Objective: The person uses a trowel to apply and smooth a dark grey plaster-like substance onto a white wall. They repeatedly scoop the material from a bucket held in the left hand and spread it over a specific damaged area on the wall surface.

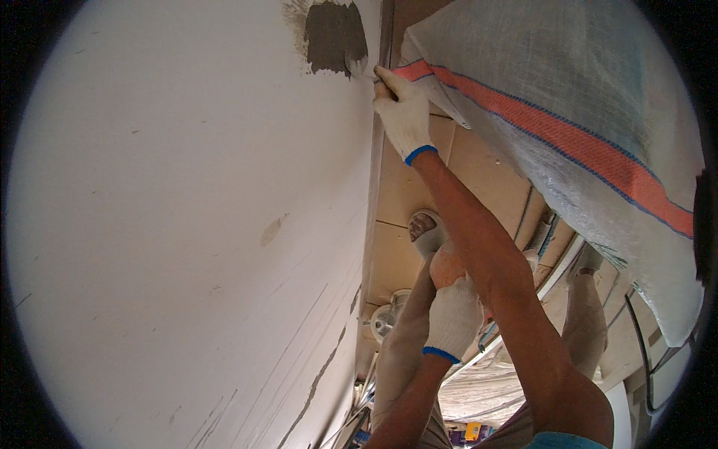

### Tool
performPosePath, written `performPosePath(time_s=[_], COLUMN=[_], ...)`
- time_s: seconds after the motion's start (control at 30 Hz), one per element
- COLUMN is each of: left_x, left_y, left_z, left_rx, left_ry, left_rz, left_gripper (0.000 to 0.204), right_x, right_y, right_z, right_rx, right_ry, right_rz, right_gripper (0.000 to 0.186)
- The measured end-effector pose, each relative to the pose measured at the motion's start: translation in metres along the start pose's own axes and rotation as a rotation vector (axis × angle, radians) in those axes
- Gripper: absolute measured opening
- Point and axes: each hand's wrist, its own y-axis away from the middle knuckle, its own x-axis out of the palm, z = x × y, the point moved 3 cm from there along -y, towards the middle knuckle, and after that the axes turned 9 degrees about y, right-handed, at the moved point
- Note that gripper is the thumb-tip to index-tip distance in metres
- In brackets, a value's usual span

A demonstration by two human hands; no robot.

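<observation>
Your right hand [402, 112] grips a trowel [362, 69] against the wall's [172, 224] grey patch [334, 36]; left hand [453, 314] fingers closure indeterminate.

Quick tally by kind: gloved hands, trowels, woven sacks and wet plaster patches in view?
Gloved hands: 2, the right hand up at the wall, the left hand lower down
Trowel: 1
Woven sack: 1
Grey plaster patch: 1
Total: 5

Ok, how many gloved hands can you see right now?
2. The right hand is raised at the top, pressing a tool against the grey patch on the white wall. The left hand is lower, near the knee. None seem hidden.
</observation>
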Motion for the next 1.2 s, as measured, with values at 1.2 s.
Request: performPosePath(time_s=[1.2], left_x=[0.028], left_y=[0.002], left_z=[0.004], left_rx=[0.086], left_ry=[-0.141], left_rz=[0.046], left_gripper=[0.02], right_x=[-0.052], right_y=[0.095], right_z=[0.057], right_rx=[0.01], right_ry=[0.04], right_rz=[0.339], right_gripper=[0.053])
